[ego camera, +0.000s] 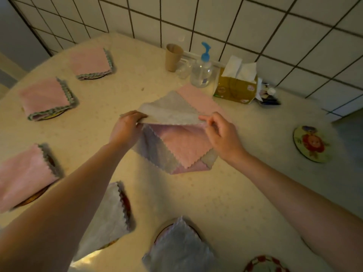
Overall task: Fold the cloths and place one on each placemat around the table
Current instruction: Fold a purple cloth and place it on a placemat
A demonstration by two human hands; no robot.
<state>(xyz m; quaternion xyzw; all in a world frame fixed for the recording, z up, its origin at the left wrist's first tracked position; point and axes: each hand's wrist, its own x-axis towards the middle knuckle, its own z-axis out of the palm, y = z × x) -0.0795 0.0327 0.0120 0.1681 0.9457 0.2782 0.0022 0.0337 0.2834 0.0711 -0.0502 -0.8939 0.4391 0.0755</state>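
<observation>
A pink and grey cloth [172, 108] is half folded over a small pile of cloths [176, 150] in the middle of the table. My left hand [125, 128] pinches its left corner and my right hand [220, 132] pinches its right corner, holding the folded edge up. Folded pink cloths [90, 61], [45, 97], [21, 173] lie on round placemats along the left side. Two folded grey cloths [106, 218], [176, 248] cover placemats near me. A bare floral placemat [311, 143] lies at the right, another placemat [265, 265] at the bottom edge.
By the tiled wall stand a brown cup [172, 56], a clear pump bottle with a blue top [202, 69], a tissue box [235, 85] and some small items [268, 96]. The round table's edge [11, 89] curves at the far left.
</observation>
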